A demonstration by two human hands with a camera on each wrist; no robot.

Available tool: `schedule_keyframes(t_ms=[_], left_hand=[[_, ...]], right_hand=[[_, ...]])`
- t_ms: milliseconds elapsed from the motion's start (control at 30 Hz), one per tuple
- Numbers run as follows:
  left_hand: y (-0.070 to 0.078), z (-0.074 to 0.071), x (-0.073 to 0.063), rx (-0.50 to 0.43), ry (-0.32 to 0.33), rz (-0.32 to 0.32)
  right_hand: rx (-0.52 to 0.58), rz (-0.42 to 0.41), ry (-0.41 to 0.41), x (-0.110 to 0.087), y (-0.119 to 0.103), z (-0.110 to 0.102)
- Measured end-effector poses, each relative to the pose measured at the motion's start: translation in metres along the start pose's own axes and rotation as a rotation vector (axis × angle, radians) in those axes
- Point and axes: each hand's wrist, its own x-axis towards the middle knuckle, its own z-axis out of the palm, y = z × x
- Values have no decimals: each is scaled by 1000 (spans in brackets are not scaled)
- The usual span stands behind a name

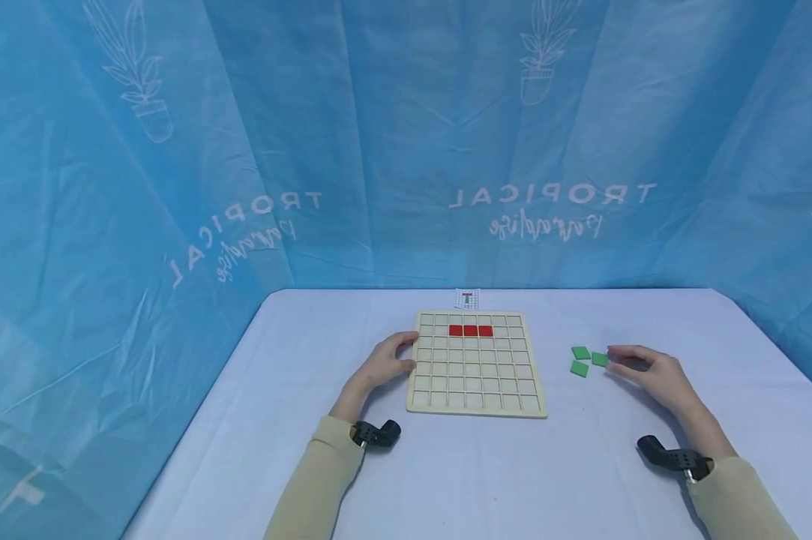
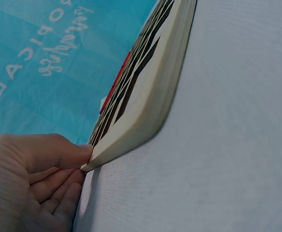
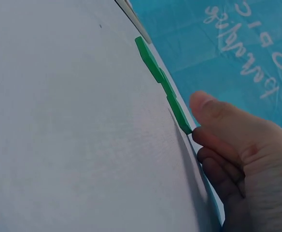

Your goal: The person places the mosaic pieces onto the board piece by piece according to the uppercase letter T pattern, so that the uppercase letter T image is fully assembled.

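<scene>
Between the grid board [image 1: 473, 369] and green tiles [image 1: 579, 368] lies room to pass; left fingers [image 2: 61, 152] block the board's left edge.

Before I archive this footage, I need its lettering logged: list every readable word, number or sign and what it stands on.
"TROPICAL": mirrored, repeated on the blue curtain.
"Paradise": mirrored script, below it on the curtain.
"L": on the curtain, at the head view's right edge.
Small card: T-shaped red-and-green figure; anything finer is too small to read.
White mark, curtain's lower left: unreadable.
</scene>
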Motion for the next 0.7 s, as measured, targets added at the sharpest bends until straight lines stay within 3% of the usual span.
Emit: schedule_keyframes(t_ms=[467,700], left_hand=[[-2,1,-1,8,-3,-1],[-2,1,0,13,3,2]], right_hand=[[-84,-112,49,2,4,11],[-46,-79,97,3,0,6]])
